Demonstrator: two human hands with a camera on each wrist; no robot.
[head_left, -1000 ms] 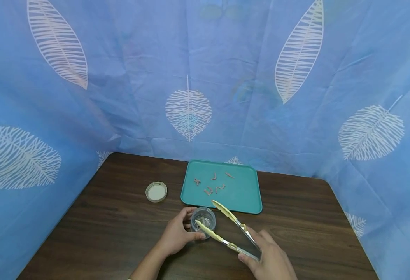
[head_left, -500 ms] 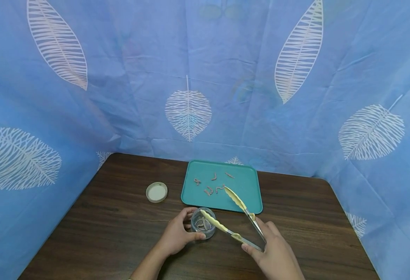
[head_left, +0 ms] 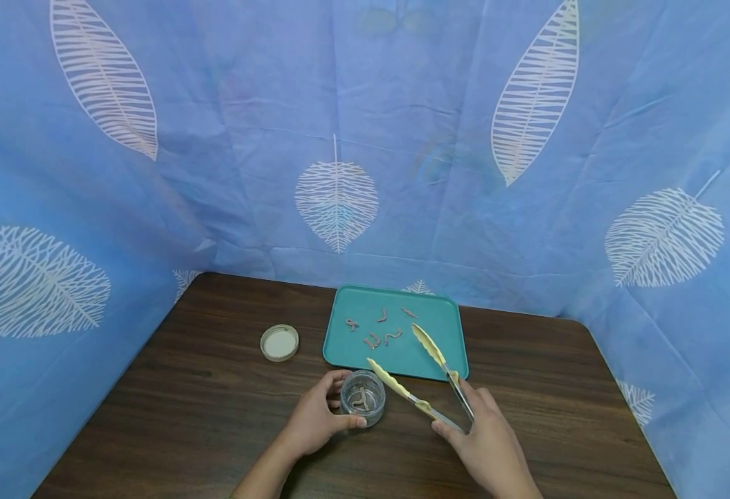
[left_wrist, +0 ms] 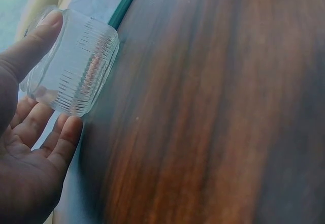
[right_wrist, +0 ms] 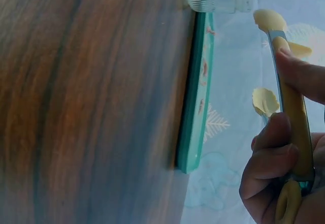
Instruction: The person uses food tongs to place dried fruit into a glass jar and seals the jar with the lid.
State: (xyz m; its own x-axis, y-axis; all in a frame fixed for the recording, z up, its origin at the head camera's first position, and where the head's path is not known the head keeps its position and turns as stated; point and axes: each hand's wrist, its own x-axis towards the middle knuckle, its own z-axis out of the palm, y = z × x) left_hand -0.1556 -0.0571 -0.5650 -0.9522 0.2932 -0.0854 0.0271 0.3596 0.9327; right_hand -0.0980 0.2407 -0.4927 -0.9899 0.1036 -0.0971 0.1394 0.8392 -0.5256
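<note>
My left hand (head_left: 317, 417) grips a clear glass jar (head_left: 365, 418), thumb on the near side and fingers round the far side; in the left wrist view the ribbed jar (left_wrist: 84, 64) shows pinkish pieces inside. A few worm-like pieces (head_left: 361, 400) lie at its bottom. My right hand (head_left: 490, 440) holds a pair of tongs (head_left: 424, 407) with pale yellow tips, spread apart and with nothing between them. One tip is just right of the jar's rim, the other over the teal tray (head_left: 446, 364). Several pinkish worm-like pieces (head_left: 393, 336) lie scattered on that tray.
A round lid (head_left: 280, 343) lies on the dark wooden table (head_left: 203, 395), left of the tray. Behind the table hangs a blue cloth (head_left: 402, 208) with white leaf prints, and it also runs along both sides.
My right hand has shifted the spread tongs away from the jar, up and right; the tip that was inside the jar is now outside it. My left hand and the jar stay put.
</note>
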